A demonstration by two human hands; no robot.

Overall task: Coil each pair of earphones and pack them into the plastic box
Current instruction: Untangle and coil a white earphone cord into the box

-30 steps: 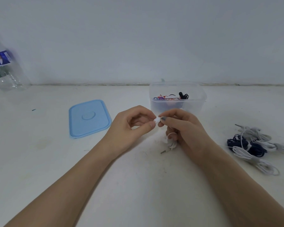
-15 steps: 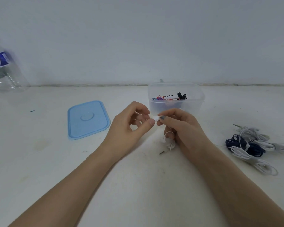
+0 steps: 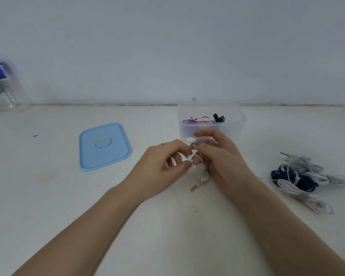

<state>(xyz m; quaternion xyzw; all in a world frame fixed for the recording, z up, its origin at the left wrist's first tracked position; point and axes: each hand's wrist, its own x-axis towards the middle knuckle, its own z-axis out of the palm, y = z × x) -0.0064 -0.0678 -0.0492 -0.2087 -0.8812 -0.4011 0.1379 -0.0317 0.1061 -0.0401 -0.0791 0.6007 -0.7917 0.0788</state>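
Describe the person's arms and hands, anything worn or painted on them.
Both forearms are bare, with no sleeve, watch or bracelet in view. The right hand has blue-grey polish on the thumbnail. The left hand has no visible polish, and no ring shows on either hand.

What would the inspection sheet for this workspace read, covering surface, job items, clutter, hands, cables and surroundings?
Surface: white table, lightly stained and scuffed.
Job's things: clear plastic box open, coloured and black earphones inside; blue lid flat to its left; white earphones in hand; pile of white and dark blue earphones at right, uncoiled.
Clutter: clear bottle at far left edge; small dark speck near it.
Hands: left hand pinches one earbud; right hand holds the other earbud and the cord.
Cables: white cord hangs below the right grip, its plug on the table.
Surroundings: plain pale wall; nothing else seen.
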